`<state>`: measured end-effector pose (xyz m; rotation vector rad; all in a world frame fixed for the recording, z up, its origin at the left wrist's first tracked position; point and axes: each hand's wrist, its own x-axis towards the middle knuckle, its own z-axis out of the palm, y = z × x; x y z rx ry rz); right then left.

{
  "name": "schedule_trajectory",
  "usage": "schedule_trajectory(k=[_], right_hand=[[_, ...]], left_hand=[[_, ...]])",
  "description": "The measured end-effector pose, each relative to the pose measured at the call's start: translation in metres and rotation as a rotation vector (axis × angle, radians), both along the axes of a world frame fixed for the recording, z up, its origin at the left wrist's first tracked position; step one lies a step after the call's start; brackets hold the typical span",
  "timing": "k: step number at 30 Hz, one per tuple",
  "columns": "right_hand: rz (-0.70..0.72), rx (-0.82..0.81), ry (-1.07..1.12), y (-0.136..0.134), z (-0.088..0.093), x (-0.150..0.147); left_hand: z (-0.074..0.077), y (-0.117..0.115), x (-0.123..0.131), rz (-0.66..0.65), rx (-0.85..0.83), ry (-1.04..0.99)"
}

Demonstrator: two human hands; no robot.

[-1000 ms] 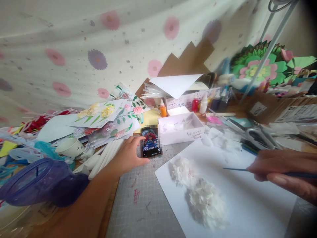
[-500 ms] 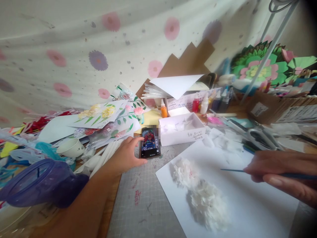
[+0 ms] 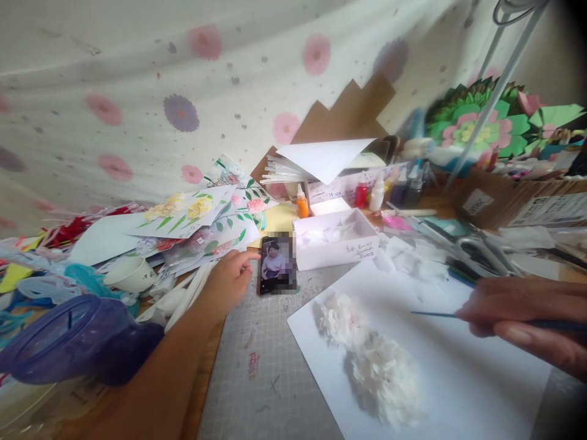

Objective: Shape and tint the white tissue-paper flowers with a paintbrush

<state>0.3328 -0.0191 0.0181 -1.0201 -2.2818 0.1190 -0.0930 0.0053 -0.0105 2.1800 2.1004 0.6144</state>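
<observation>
My left hand [image 3: 228, 282] reaches across the grey cutting mat [image 3: 263, 379] and rests beside a phone [image 3: 276, 265] with a lit screen, one finger stretched to the phone's left edge, holding nothing. My right hand [image 3: 527, 327] at the right edge is closed on a thin blue stick [image 3: 435, 314] whose tip points left over a white sheet [image 3: 458, 366]. Two white paper flowers [image 3: 367, 354] lie on that sheet, below the stick.
A white open box [image 3: 337, 239] stands behind the phone. Flower cards [image 3: 192, 214], a paper cup [image 3: 131, 272] and a purple plastic tub [image 3: 77, 339] crowd the left. Glue bottles [image 3: 367, 192], scissors [image 3: 486, 253], cardboard boxes [image 3: 495, 198] and green paper flowers [image 3: 486, 122] fill the right.
The picture on the phone's screen has changed. My left thumb has drawn back off the phone's front to its left edge. My right hand stays almost still.
</observation>
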Motion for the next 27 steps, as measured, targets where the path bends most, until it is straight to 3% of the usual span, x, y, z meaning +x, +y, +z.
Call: schedule_trajectory(k=[3, 12, 15, 18, 21, 24, 27], right_hand=[[0.115, 0.028, -0.128, 0.003, -0.001, 0.004], [0.051, -0.03, -0.132, 0.004, -0.013, 0.013], [0.044, -0.12, -0.04, 0.003, -0.006, 0.008], [0.029, -0.215, 0.074, 0.003, 0.004, -0.009], [0.069, -0.519, 0.339, 0.007, 0.007, -0.032], [0.128, -0.72, 0.475, 0.009, -0.001, -0.05], [0.208, -0.748, 0.434, 0.007, -0.009, -0.059]], left_hand=[[0.001, -0.001, 0.0, -0.005, 0.021, 0.008], [-0.002, 0.0, 0.0, -0.02, 0.081, 0.049], [0.001, -0.003, 0.004, 0.023, 0.18, 0.037], [0.006, -0.016, 0.026, 0.04, 0.41, 0.005], [0.01, -0.034, 0.064, -0.17, 0.579, -0.056], [0.014, -0.045, 0.101, -0.432, 0.348, -0.102], [0.017, -0.044, 0.123, -0.511, 0.164, -0.108]])
